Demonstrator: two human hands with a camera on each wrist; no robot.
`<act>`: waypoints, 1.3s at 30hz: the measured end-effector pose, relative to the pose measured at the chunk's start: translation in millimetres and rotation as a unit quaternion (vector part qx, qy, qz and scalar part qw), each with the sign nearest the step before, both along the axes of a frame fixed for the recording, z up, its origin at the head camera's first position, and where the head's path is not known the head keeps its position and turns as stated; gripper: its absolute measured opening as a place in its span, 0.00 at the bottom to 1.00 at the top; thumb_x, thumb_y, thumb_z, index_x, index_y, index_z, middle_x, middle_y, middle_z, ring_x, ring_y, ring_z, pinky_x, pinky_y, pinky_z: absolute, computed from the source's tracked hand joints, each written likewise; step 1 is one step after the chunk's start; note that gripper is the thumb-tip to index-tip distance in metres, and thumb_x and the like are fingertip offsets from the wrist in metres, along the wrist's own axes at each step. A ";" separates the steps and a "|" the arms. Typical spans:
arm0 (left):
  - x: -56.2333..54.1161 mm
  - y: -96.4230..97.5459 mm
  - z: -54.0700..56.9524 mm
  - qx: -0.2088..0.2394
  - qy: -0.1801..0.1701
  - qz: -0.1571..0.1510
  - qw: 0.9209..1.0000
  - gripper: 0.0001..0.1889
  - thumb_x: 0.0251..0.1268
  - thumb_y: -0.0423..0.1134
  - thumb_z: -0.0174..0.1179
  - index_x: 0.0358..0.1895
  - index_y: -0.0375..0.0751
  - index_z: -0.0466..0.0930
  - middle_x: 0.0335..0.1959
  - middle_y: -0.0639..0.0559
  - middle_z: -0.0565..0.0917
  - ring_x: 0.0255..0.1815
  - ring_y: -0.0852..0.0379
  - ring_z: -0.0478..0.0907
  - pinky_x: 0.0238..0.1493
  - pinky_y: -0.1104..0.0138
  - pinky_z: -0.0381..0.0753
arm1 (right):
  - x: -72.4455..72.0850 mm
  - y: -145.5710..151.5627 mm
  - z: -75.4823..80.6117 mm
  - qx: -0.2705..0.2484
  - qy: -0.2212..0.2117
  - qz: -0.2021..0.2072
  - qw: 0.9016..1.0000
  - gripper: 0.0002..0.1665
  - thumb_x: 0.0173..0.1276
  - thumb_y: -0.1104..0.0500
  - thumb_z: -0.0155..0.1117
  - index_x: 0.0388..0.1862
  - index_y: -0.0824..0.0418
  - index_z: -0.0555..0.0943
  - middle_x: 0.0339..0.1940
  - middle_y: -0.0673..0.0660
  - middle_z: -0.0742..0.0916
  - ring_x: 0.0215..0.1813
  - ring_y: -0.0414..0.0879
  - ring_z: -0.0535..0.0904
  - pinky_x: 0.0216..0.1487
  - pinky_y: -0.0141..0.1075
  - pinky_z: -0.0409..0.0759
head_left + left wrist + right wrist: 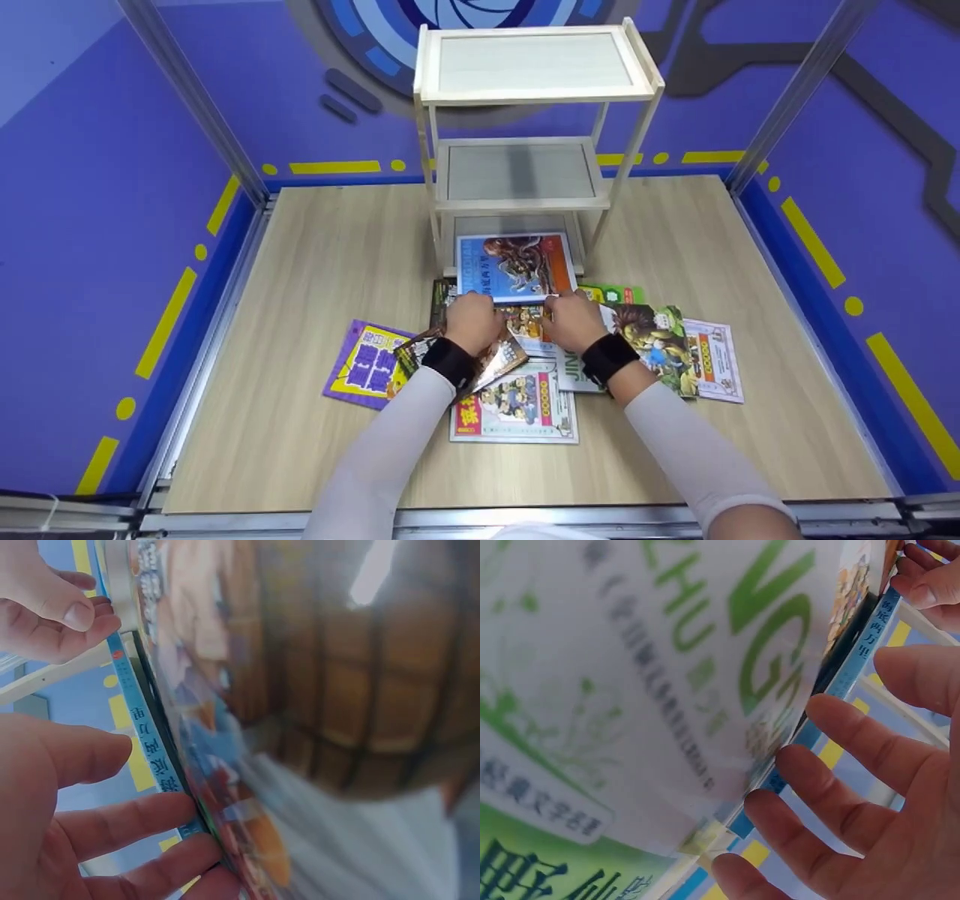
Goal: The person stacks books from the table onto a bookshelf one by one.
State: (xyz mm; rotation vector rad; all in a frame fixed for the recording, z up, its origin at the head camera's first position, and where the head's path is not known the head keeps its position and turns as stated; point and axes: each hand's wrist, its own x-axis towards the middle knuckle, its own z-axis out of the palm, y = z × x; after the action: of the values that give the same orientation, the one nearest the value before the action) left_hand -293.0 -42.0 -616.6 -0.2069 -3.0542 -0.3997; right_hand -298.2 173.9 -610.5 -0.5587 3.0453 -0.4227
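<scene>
A blue book (517, 262) with an orange and brown cover picture lies with its far part on the lowest shelf and its near edge over other books. My left hand (474, 322) is at the left end of its near edge; in the left wrist view the fingers (142, 817) touch the blue spine, thumb apart from them. Toward the right end is my right hand (574, 321), its loosely bent fingers (855, 757) against the spine in the right wrist view. A shiny brown book (504, 360) lies by my left wrist, a white-and-green book (652, 341) by my right.
A pale wooden three-tier shelf (525, 204) stands at the back of the wooden table (300, 262). A purple-and-yellow book (367, 367) lies at left, a white comic book (517, 420) in front, another white book (724, 360) at right. Blue-purple panels (97, 225) enclose the table.
</scene>
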 end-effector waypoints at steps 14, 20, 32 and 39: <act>-15.6 4.8 -4.9 -0.023 0.006 -0.002 1.000 0.17 0.72 0.48 0.65 0.35 0.35 0.90 0.35 0.37 0.90 0.38 0.37 0.89 0.38 0.47 0.89 | -10.3 1.5 -6.9 0.007 0.021 -0.004 1.000 0.19 0.76 0.53 0.68 0.53 0.68 0.86 0.53 0.70 0.86 0.52 0.68 0.84 0.50 0.62 0.85; -31.1 4.1 -4.6 -0.026 -0.009 -0.004 1.000 0.16 0.71 0.47 0.64 0.37 0.36 0.90 0.37 0.38 0.91 0.39 0.37 0.89 0.38 0.46 0.89 | -21.0 -1.3 -5.4 0.016 0.022 -0.021 0.999 0.21 0.74 0.52 0.69 0.52 0.69 0.86 0.51 0.71 0.87 0.49 0.68 0.86 0.48 0.61 0.86; -51.8 -6.3 2.0 -0.026 -0.037 -0.023 0.999 0.18 0.72 0.45 0.61 0.50 0.33 0.88 0.48 0.34 0.89 0.50 0.34 0.85 0.49 0.44 0.87 | -49.0 0.0 -10.4 -0.019 -0.035 -0.046 0.998 0.20 0.70 0.54 0.67 0.51 0.70 0.84 0.55 0.74 0.86 0.53 0.71 0.84 0.52 0.62 0.84; -57.2 -10.5 -0.9 -0.014 -0.055 -0.027 0.998 0.24 0.74 0.49 0.61 0.60 0.32 0.84 0.55 0.31 0.87 0.54 0.32 0.83 0.51 0.42 0.86 | -55.1 -1.2 -7.3 -0.022 -0.067 -0.042 0.997 0.29 0.71 0.54 0.65 0.64 0.72 0.81 0.61 0.75 0.84 0.59 0.72 0.82 0.59 0.61 0.83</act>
State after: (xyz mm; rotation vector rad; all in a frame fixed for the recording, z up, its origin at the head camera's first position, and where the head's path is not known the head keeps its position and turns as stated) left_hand -350.2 -52.6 -617.5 -0.2772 -3.1691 -0.3851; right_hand -353.3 172.7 -617.9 -0.3892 2.9453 -0.5089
